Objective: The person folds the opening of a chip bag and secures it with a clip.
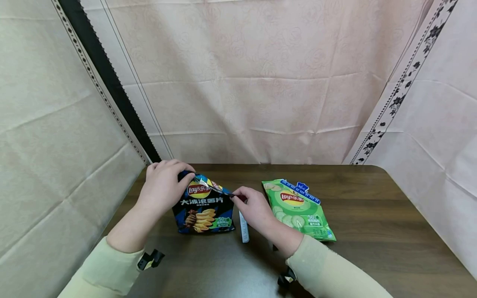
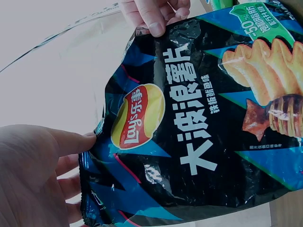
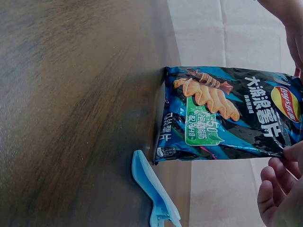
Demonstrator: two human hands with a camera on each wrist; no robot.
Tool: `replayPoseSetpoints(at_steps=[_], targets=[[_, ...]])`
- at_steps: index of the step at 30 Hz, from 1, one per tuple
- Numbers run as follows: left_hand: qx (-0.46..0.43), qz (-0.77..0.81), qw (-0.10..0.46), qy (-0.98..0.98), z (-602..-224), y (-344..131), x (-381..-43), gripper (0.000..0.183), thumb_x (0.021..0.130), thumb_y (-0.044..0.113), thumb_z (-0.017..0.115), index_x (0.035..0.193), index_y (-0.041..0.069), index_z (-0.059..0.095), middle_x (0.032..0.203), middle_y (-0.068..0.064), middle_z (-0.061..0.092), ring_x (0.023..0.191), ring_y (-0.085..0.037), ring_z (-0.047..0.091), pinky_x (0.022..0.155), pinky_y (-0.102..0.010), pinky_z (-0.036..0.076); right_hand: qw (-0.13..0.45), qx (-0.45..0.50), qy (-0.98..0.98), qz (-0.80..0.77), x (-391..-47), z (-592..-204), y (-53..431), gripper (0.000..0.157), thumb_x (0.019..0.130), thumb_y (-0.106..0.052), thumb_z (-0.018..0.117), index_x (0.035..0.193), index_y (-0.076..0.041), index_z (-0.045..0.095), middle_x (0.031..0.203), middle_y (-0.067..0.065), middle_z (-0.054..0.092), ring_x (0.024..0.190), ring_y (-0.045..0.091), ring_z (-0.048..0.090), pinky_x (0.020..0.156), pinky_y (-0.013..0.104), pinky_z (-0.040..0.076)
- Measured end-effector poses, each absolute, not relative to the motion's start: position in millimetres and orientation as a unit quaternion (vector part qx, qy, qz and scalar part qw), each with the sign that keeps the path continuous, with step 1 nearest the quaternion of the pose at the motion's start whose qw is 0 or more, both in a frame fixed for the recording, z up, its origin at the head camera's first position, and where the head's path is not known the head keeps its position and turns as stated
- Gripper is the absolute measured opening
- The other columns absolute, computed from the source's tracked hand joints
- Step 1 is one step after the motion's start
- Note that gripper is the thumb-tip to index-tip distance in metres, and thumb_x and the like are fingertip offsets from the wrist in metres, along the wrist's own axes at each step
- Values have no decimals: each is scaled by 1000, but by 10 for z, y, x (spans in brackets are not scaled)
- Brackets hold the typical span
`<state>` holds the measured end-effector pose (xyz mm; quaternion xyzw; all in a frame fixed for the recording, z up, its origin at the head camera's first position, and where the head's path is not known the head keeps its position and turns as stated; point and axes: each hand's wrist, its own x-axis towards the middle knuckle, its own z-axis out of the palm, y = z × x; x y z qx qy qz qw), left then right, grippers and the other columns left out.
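A black and blue Lay's potato chip bag [image 1: 203,207] stands upright on the table, its top edge slanting and partly folded over. My left hand [image 1: 164,184] pinches the bag's upper left corner, thumb on the front, as the left wrist view also shows. At the upper right corner, my right hand [image 1: 257,209] pinches the bag between thumb and fingers. Just right of the bag lies a light blue plastic bag clip [image 3: 154,187], partly covered by my right hand in the head view.
A green Lay's bag [image 1: 288,198] lies to the right, behind my right forearm, with a blue lettered strip [image 1: 301,191] across its top. The brown wooden table [image 1: 372,215] ends at pale cloth hangings [image 1: 261,103] at the back and sides.
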<state>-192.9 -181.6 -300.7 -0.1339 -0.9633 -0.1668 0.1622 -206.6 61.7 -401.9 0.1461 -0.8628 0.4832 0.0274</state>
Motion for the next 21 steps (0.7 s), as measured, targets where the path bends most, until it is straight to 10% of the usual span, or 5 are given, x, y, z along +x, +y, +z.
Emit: replayPoseSetpoints(at_steps=[21], targets=[[-142, -149, 198, -959, -3019, -1823, -1924, 16, 98, 28, 64, 103, 17, 74, 111, -6, 69, 112, -36, 55, 102, -61, 25, 6, 170, -857, 486, -2055, -4029, 650, 13, 99, -22, 62, 108, -22, 71, 98, -5, 64, 87, 18, 56, 76, 34, 51]])
